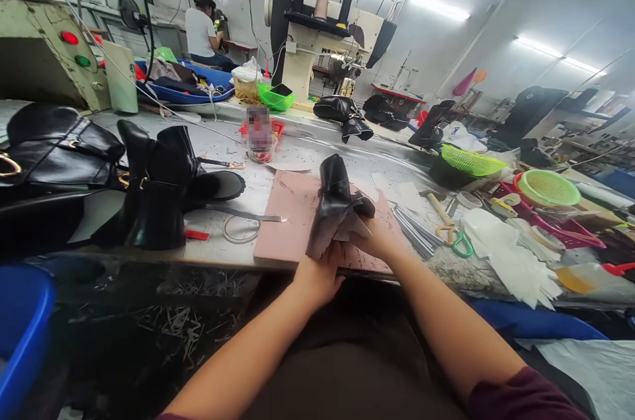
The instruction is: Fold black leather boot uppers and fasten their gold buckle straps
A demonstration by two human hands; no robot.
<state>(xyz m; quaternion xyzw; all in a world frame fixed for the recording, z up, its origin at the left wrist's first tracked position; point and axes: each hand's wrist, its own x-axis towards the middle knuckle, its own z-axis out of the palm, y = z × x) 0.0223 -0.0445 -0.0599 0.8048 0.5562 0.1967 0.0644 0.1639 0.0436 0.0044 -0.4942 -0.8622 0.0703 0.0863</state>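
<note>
A black leather boot upper is held in front of me, over the pink board at the table's front edge. My left hand grips its near lower edge from below, most of the fingers hidden behind the leather. On the other side, my right hand is closed on the right edge of the same upper, beside a loose flap. More black boot uppers with buckles lie to the left of the board. A narrow black strap reaches onto the board's left part.
A sewing machine with thread spools stands at the back. To the right are a hammer, green-handled scissors, grey strips and baskets. A blue tub is at lower left. Another person sits far back.
</note>
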